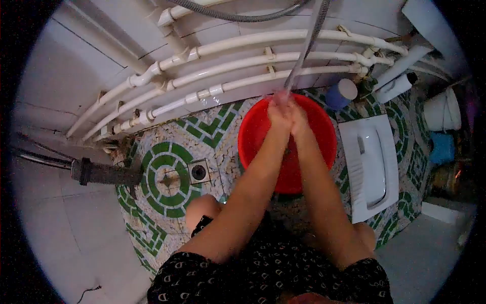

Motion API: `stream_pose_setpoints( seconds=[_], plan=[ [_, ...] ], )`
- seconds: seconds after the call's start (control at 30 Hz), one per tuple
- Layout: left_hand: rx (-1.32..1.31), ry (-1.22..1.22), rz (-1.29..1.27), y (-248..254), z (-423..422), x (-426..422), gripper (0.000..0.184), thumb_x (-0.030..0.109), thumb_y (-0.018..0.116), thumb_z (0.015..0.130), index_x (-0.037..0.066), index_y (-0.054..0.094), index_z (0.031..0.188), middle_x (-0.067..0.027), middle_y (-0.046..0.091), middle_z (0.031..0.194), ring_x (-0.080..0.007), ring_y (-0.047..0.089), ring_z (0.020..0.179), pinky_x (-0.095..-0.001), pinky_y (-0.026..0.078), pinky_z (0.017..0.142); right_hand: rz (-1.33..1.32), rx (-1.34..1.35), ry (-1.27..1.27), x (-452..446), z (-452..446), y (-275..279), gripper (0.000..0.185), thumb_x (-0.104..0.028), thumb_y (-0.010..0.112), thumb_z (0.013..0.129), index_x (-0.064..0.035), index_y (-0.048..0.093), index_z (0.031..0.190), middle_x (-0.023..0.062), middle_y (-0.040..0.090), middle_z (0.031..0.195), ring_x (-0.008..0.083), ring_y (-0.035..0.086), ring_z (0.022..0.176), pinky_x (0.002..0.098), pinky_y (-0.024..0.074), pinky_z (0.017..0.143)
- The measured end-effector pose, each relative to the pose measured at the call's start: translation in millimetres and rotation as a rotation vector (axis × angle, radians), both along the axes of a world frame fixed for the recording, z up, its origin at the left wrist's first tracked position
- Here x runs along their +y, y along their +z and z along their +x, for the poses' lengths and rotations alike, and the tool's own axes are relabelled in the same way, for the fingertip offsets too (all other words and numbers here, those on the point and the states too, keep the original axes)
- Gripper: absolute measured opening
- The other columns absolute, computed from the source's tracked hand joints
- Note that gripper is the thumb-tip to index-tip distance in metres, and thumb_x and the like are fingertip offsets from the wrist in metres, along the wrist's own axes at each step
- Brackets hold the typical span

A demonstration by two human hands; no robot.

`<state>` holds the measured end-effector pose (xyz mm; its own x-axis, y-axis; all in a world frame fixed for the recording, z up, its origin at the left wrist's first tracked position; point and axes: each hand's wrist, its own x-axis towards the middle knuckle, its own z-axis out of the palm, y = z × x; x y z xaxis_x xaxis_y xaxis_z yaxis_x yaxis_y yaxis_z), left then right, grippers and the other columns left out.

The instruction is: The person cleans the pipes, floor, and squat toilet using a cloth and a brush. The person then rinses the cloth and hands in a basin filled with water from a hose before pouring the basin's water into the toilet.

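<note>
Both hands are close together above a red basin [249, 147] on the floor, touching each other under a narrow stream of water [298, 68] that falls from above. My left hand [278, 114] is against my right hand [298, 120]. Splashing water blurs the fingertips, so I cannot make out how the fingers are bent or whether anything small lies between them. Both forearms reach forward over the near rim of the basin.
To the right lie a white squat toilet [372, 167], a blue container [340, 95] and a white bottle [396, 88]. White pipes [243, 43] run along the wall below a grey hose [243, 18]. A floor drain [199, 172] is at left, near a dark drain pipe [109, 172].
</note>
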<state>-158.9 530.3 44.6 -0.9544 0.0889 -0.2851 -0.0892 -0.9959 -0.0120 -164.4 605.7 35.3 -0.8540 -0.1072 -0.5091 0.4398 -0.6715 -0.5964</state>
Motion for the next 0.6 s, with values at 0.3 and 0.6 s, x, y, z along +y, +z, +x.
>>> stream_pose_setpoints(
  seconds=[0.3, 0.6],
  plan=[
    [0.081, -0.197, -0.342, 12, -11, -17, 0.034, 0.032, 0.051, 0.106, 0.005, 0.060, 0.124, -0.0117, 0.066, 0.118, -0.0297, 0.063, 0.106, -0.0432, 0.055, 0.090, -0.030, -0.006, -0.229, -34, -3, 43, 0.044, -0.035, 0.060, 0.104, -0.0059, 0.059, 0.137, 0.0128, 0.061, 0.139, 0.0320, 0.060, 0.124, 0.0409, 0.0504, 0.104],
    [-0.126, 0.034, -1.617, -1, -80, -6, 0.038, 0.038, 0.055, 0.101, 0.006, 0.060, 0.120, -0.0169, 0.069, 0.110, -0.0371, 0.067, 0.102, -0.0496, 0.055, 0.081, 0.743, 0.274, -0.089, -56, 49, 56, 0.049, -0.040, 0.056, 0.105, -0.0030, 0.058, 0.136, 0.0133, 0.063, 0.135, 0.0281, 0.062, 0.118, 0.0386, 0.0508, 0.098]
  ],
)
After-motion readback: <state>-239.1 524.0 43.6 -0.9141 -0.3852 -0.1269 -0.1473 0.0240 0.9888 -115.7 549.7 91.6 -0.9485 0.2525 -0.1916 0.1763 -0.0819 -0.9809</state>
